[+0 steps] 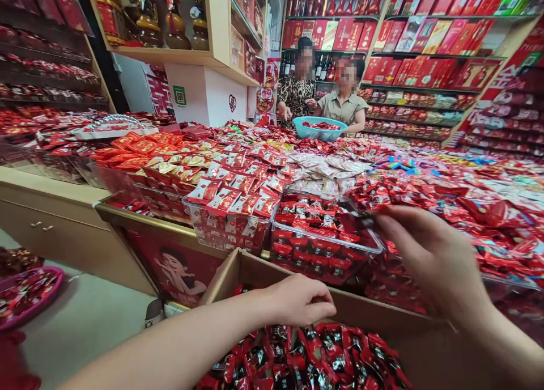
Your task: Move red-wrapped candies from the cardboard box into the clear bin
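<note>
My left hand [300,300] is curled shut over the open cardboard box [238,274] full of red-and-black wrapped candies [323,361]; whatever its fingers hold is hidden. My right hand [429,259] is raised at the right, blurred by motion, its fingers pinched on a dark red candy wrapper [355,223] above a clear plastic bin [327,248] of the same candies. That bin sits at the front edge of a large display table.
The table carries several clear bins and heaps of red wrapped sweets [238,180]. Two people stand behind it with a turquoise basket [319,129]. Shelves of red boxes [425,44] line the back wall. A pink basket [29,293] sits on the floor at left.
</note>
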`<state>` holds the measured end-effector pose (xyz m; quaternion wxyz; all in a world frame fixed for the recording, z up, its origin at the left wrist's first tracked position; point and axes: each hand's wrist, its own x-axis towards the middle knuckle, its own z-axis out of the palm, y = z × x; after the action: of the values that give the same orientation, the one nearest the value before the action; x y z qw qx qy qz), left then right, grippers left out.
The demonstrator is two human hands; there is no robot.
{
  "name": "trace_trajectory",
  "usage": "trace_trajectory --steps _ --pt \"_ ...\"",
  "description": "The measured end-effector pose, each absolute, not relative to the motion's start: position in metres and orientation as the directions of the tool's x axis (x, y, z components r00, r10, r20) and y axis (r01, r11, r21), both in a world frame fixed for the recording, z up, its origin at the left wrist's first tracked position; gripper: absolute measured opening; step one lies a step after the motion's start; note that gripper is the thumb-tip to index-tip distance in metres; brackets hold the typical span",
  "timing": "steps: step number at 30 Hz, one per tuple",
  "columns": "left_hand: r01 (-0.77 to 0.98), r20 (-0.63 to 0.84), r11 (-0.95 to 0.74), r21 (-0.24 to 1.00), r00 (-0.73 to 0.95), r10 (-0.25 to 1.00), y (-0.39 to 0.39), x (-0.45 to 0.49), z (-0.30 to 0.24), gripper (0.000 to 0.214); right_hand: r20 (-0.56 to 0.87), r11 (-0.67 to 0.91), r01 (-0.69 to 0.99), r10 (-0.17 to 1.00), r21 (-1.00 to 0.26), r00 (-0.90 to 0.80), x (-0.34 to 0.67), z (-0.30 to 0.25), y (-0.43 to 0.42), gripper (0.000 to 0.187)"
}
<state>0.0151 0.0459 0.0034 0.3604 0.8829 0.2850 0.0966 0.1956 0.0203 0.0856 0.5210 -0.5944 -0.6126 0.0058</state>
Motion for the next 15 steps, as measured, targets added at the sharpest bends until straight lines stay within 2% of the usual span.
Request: trace_trajectory --steps 2,5,9,15 --pt "0.435 -0.037 -0.642 0.631 0.844 0.535 0.046 0.012 -0.001 0.025 0.611 0.388 0.791 0.791 -0.473 -0.023 0.185 0.102 0.053 0.015" --pt "0.423 -0.049 -0.681 0.598 0.867 0.496 0.046 0.009 -0.003 0.025 0.466 0.442 0.813 0.85 -0.379 -0.245 0.167 0.104 0.092 0.013" --pt "0.425 -0.07 -0.717 0.552 0.881 0.468 0.046 0.006 0.0 0.027 0.271 0.449 0.822 0.888 -0.35 -0.371 0.152 0.095 0.111 0.012" --pt "0.455 -0.147 -0.722 0.522 0.881 0.449 0.047 0.006 0.0 0.03 0.155 0.47 0.792 0.881 -0.39 -0.446 0.148 0.089 0.112 0.011"
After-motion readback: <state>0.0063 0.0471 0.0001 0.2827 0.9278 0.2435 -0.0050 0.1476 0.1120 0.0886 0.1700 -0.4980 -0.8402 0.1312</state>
